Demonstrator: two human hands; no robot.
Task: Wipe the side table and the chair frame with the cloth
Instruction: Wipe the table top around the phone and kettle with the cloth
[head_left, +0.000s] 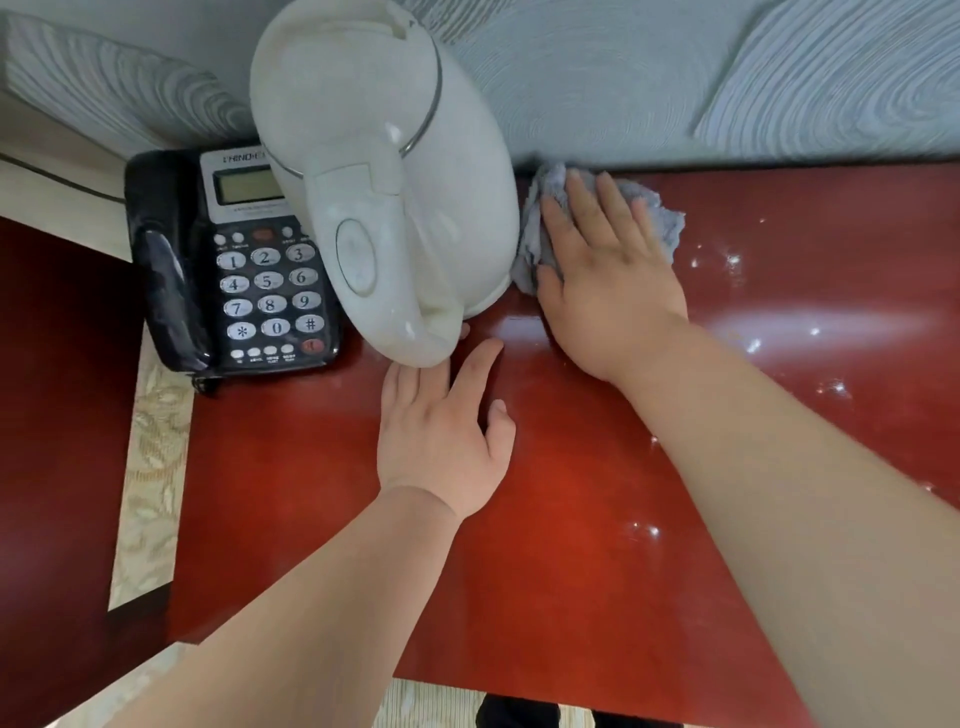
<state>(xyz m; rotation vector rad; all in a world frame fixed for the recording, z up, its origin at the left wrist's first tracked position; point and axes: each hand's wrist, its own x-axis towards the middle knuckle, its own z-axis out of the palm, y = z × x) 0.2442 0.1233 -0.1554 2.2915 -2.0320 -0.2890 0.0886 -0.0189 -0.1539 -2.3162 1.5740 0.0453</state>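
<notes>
The side table (571, 545) is showing a glossy red-brown top, with two bare forearms reaching across it from the near edge. Nearest the white kettle's (384, 171) handle, the left hand (441, 436) is lying palm down on the wood, fingers spread and slightly apart, their tips slipping under the handle's lower end; whether they are touching the kettle cannot be told. Just right of the kettle, the right hand (608, 275) is pressing flat on the grey cloth (540, 228), fingers straight and close together, gripping nothing. The cloth is lying bunched on the table against the kettle's right side, close to the patterned wall (623, 78) behind. Left of the kettle, a black phone (228, 265) is sitting on the tabletop, its handset in its cradle.
</notes>
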